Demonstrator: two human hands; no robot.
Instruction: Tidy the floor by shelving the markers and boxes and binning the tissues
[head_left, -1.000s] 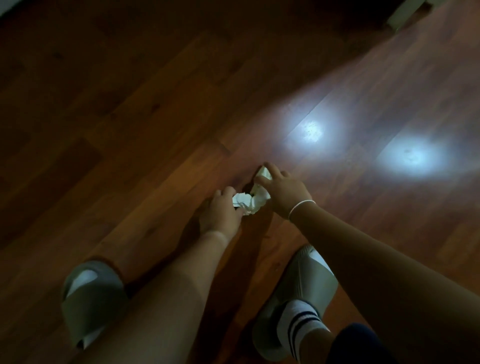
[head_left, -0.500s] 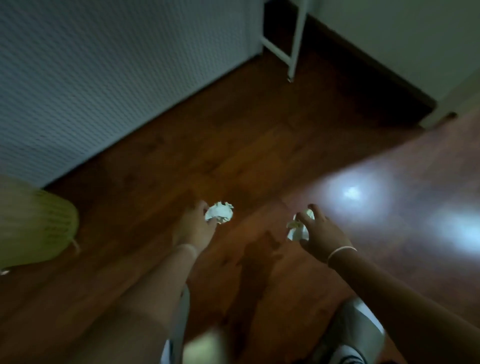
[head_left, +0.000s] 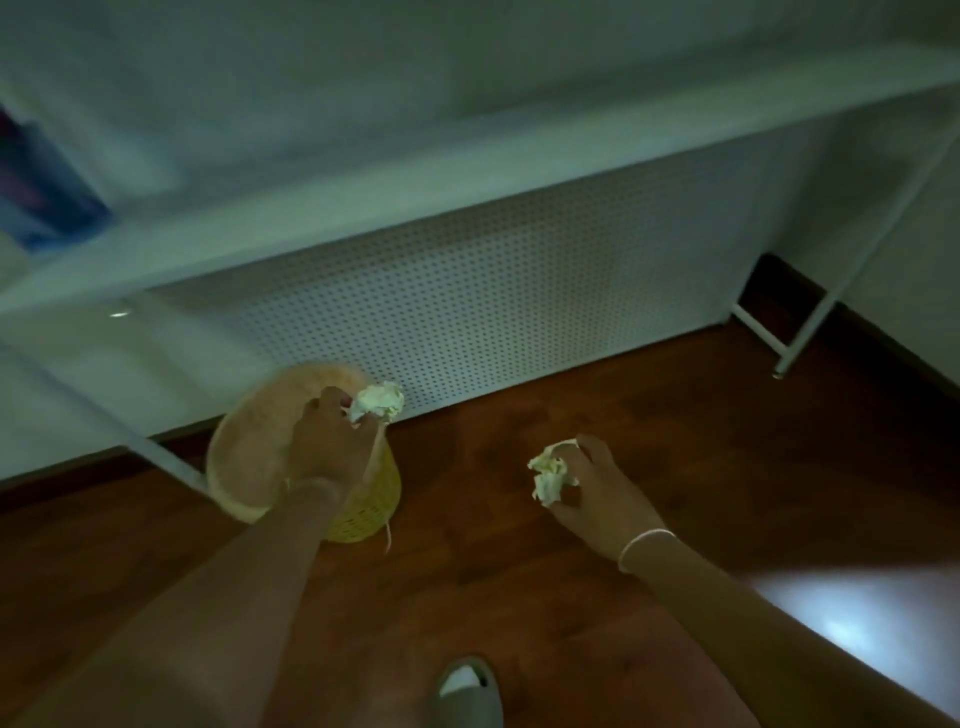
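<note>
Holding one crumpled white tissue wad (head_left: 378, 401) pinched in the fingertips of my left hand (head_left: 332, 441), I have it right above the far rim of the small yellow woven plastic bin (head_left: 371, 512), which I'll use as my landmark; the bin stands on the dark wooden floor (head_left: 519, 597) just in front of the white perforated panel (head_left: 493, 301) of the shelf unit (head_left: 467, 171). My left fingers are closed around that wad, not yet let go. My right hand (head_left: 597, 488) hangs to the right of the bin, well apart from it, its fingers curled loosely round a second crumpled white tissue wad (head_left: 550, 475), also off the floor. By my reckoning the tissue part is close to finished: both wads are picked up, neither is in the bin yet, and the left one should drop first. No other tissue, marker or box lies on the stretch of floor I can see around the bin, so I can't say how much shelving is left. Up and to the left of the bin, something dark blue and purple (head_left: 47, 192) sits on a shelf, too blurred to identify. I can read no brand, label or writing anywhere.
</note>
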